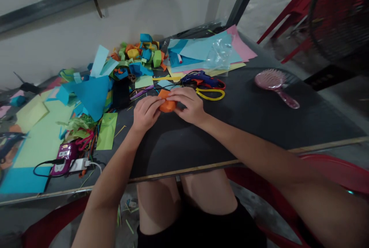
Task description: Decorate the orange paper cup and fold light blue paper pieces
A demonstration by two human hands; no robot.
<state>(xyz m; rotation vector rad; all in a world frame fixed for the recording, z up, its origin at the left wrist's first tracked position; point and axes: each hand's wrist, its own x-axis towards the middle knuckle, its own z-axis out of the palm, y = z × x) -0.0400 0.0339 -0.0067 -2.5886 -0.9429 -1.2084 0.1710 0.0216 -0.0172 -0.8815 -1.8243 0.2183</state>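
A small folded orange paper piece is held between both hands, just above the dark table. My left hand pinches its left side with the fingers closed. On the right side and top edge, the fingers of my right hand are closed on the same piece. Behind my right hand lie a dark blue glue gun and scissors with a yellow handle. A purple tool lies beyond my left hand.
Folded colourful paper pieces are heaped near the wall. Blue sheets lie at the back, a pink hairbrush at right. At left are green paper, a purple device and a white plug with cables.
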